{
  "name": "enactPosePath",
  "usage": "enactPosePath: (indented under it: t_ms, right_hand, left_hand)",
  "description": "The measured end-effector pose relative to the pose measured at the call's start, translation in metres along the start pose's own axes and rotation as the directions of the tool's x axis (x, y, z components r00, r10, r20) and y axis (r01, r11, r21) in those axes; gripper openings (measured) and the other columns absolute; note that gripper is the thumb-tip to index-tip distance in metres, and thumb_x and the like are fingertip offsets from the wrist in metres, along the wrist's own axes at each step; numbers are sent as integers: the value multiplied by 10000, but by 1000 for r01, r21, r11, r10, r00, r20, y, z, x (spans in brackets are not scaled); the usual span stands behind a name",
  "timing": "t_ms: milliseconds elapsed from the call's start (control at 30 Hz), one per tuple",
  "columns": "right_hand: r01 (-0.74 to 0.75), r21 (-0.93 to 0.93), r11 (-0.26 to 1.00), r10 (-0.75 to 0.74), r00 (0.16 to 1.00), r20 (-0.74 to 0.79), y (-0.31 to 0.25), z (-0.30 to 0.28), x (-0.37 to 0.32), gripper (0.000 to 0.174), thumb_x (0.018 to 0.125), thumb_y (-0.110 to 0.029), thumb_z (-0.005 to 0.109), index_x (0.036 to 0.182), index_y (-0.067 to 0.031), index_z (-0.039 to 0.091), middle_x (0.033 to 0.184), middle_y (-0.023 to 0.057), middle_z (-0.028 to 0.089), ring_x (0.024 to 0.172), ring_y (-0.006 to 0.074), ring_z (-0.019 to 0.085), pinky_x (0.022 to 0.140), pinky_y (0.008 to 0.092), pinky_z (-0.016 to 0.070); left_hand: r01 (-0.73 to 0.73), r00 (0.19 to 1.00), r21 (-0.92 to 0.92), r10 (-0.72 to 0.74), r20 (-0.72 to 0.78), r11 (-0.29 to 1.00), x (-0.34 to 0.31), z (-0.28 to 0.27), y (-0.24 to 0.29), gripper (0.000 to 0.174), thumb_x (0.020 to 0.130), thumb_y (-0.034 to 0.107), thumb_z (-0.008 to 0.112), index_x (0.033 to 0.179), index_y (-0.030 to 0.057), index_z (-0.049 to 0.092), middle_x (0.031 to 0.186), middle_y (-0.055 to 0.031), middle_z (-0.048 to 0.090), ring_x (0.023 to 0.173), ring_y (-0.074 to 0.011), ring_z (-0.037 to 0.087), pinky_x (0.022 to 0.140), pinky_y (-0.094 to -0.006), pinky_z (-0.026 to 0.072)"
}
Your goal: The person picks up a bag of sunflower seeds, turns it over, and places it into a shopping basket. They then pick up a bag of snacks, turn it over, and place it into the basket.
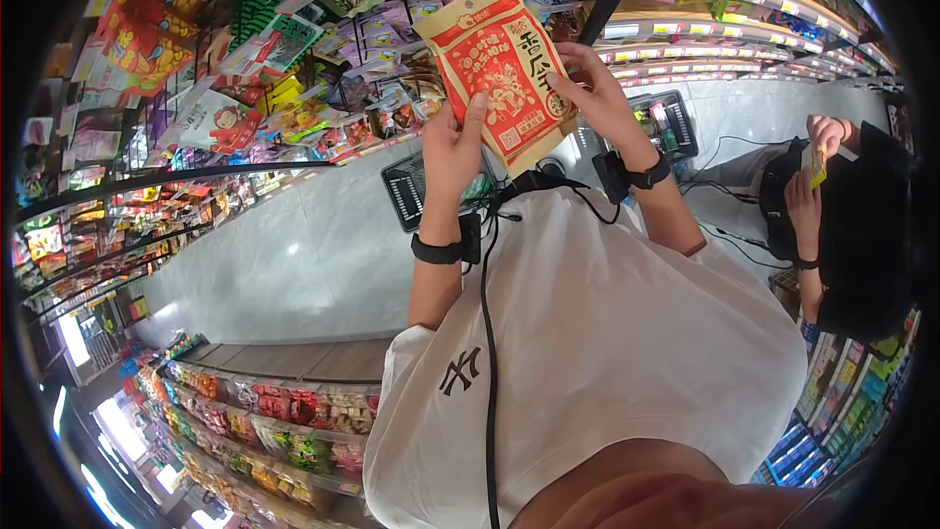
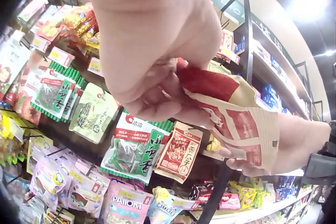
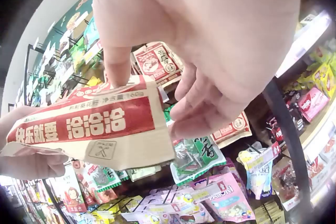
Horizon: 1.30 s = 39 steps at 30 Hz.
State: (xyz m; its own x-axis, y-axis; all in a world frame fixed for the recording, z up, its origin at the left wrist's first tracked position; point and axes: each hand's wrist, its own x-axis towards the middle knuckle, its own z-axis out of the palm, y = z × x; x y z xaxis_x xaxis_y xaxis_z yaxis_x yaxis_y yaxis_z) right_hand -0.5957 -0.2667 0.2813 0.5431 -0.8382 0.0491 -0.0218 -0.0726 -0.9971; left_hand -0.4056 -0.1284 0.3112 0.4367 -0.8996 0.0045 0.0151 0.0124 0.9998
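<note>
A red and beige snack packet [image 1: 499, 64] is held up in front of the shelves, one hand on each side of it. My left hand [image 1: 458, 137] grips its left edge, thumb lying on the printed front. My right hand [image 1: 586, 86] pinches its right edge. In the left wrist view the left hand [image 2: 170, 85] curls round a corner of the packet [image 2: 236, 116], and the right hand's fingers [image 2: 294, 140] show behind it. In the right wrist view the right hand [image 3: 157, 90] pinches the packet [image 3: 89, 124] near its top seam, with the left hand's fingers [image 3: 26, 155] at the far end.
Hanging snack bags [image 1: 294, 69] fill the rack behind the packet. Two dark shopping baskets [image 1: 406, 191] [image 1: 671, 122] stand on the pale floor. A person in black [image 1: 852, 225] crouches at the right, holding a small yellow item. More shelves [image 1: 284, 411] run behind me.
</note>
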Motion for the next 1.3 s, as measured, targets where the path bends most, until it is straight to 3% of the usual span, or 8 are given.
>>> enactPosePath:
  t_ms: [200,300,900,1000,1100,1200,1233,1300]
  right_hand:
    - [38,-130,991,-37,999,14,-28,22,-1,674,871,-289,823,1379,0,489,1266,131,620,1034,141,657,833,293,554]
    - [-44,-78,996,49,997,56,-28,22,-2,608,913,-253,789,1402,-48,492,1165,78,681,1021,124,653,852,283,530]
    - [-6,-56,998,6,1000,0,-27,32,-8,603,864,-268,831,1325,0,548,1154,85,650,960,129,676,776,279,562]
    - [-92,-40,995,93,995,24,-32,31,-10,629,874,-283,821,1354,-8,522,1189,96,632,1031,148,656,844,303,551]
    - [0,-63,998,1,1000,10,-32,36,-15,741,898,-302,794,1465,-2,423,1339,144,583,1203,191,601,991,343,505]
    - [253,-16,967,-244,946,212,-37,34,-21,793,950,-286,722,1556,-2,297,1492,165,486,1354,222,504,1126,367,403]
    - [67,263,962,-155,931,330,-34,27,-22,789,959,-275,704,1566,-1,280,1514,162,468,1370,222,490,1141,366,386]
    - [-386,639,665,-99,803,588,-28,4,-27,781,978,-254,666,1585,0,246,1558,155,430,1401,220,461,1169,364,354]
  left_hand:
    - [-18,1000,95,19,-10,995,0,-7,7,365,1054,307,596,1102,-48,666,929,-72,740,811,-75,643,730,-258,522]
    - [-6,1000,68,8,-29,998,1,-9,8,365,1053,311,597,1087,-46,670,922,-69,740,799,-68,634,719,-256,515]
    - [-6,1000,82,8,-22,997,1,-21,3,380,1054,318,581,1111,-46,673,922,-86,746,820,-83,642,746,-279,524]
    - [35,999,72,-35,-11,997,2,-24,1,376,1054,319,580,1109,-41,674,902,-80,743,802,-90,640,736,-288,523]
    - [12,999,130,-18,42,992,-3,-21,15,362,1036,309,603,1133,-32,673,903,-91,724,793,-135,646,755,-309,521]
    - [-189,960,284,116,253,940,-11,-20,48,388,991,275,658,1240,-22,660,1078,-140,667,933,-207,641,853,-343,506]
    - [-316,917,228,234,322,921,-13,-17,51,415,972,262,676,1280,-15,651,1158,-156,631,1000,-235,627,892,-358,495]
    - [-498,834,277,366,412,822,-13,-14,60,519,930,250,718,1373,7,600,1289,-176,554,1112,-280,588,964,-383,467]
